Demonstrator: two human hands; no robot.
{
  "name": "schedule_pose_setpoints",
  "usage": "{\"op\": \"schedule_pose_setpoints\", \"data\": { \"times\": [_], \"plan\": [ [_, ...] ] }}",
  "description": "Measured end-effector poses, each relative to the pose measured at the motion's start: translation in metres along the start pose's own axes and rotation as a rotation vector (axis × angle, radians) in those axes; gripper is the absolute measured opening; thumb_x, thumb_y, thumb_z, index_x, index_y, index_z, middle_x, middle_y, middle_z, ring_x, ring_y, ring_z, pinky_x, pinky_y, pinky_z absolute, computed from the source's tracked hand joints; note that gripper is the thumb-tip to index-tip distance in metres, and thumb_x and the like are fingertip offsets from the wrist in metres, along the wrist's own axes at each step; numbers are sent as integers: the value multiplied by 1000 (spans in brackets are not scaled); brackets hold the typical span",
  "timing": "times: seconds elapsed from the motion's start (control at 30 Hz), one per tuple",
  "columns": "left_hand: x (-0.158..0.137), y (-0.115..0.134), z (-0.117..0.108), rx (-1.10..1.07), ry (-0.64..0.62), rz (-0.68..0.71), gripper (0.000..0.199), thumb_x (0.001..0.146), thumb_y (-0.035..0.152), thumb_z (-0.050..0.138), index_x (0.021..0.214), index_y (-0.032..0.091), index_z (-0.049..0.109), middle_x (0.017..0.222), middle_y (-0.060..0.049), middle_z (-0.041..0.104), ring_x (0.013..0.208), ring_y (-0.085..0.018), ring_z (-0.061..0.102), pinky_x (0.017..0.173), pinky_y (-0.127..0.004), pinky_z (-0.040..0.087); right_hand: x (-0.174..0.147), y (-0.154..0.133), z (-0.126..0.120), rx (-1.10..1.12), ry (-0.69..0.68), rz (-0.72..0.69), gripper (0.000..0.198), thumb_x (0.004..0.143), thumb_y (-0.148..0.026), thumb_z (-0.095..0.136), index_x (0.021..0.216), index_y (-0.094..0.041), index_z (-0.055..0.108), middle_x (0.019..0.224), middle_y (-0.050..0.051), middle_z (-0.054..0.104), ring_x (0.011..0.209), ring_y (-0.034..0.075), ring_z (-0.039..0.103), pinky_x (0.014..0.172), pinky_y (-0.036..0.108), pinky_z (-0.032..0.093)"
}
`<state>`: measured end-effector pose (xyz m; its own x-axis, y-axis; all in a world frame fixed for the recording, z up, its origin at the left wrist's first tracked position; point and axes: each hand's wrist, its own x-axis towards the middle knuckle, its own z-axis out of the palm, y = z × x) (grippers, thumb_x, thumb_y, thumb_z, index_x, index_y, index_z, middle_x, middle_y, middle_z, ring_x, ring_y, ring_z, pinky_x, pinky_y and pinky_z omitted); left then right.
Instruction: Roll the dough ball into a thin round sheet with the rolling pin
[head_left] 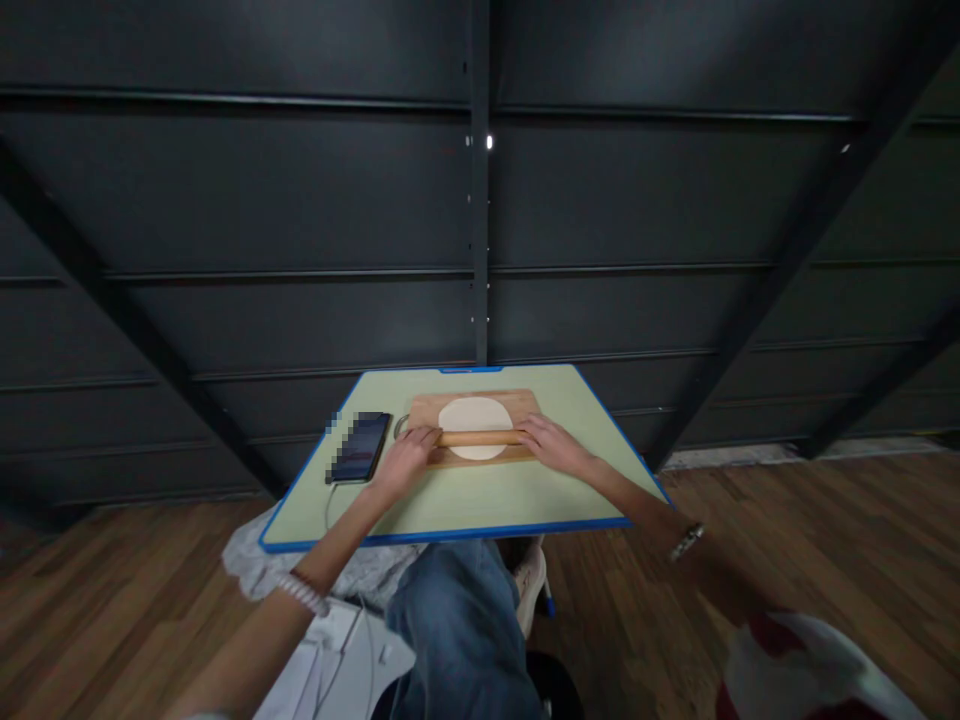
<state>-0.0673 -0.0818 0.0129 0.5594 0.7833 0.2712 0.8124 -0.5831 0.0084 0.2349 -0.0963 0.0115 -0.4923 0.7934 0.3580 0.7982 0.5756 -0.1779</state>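
Note:
A wooden rolling pin [480, 438] lies crosswise over a round, flat sheet of pale dough [474, 412]. Under the dough is a wooden cutting board [424, 408] with a metal ring handle at its left edge. At the pin's left end my left hand [409, 455] is closed, its fingers resting over the wood. My right hand [555, 445] holds the opposite end in the same way. The dough shows both above and below the pin.
A phone [361, 447] with a cable lies left of the board on a pale green, blue-edged folding table [465, 505]. Shelves or panels of dark metal [300, 200] stand behind. White papers [352, 660] lie beside my leg, over a wooden floor [637, 620].

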Motion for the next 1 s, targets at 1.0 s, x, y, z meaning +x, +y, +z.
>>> {"op": "schedule_pose_setpoints", "data": {
  "times": [1.0],
  "plan": [
    [127,-6,55,-8,-15,75,54,94,42,19,134,13,40,141,-11,40,134,-22,29,112,-42,16,59,-4,39,-248,75,396,60,95,-47,23,133,-5,43,137,18,44,132,24,32,109,37,21]
  ]
}}
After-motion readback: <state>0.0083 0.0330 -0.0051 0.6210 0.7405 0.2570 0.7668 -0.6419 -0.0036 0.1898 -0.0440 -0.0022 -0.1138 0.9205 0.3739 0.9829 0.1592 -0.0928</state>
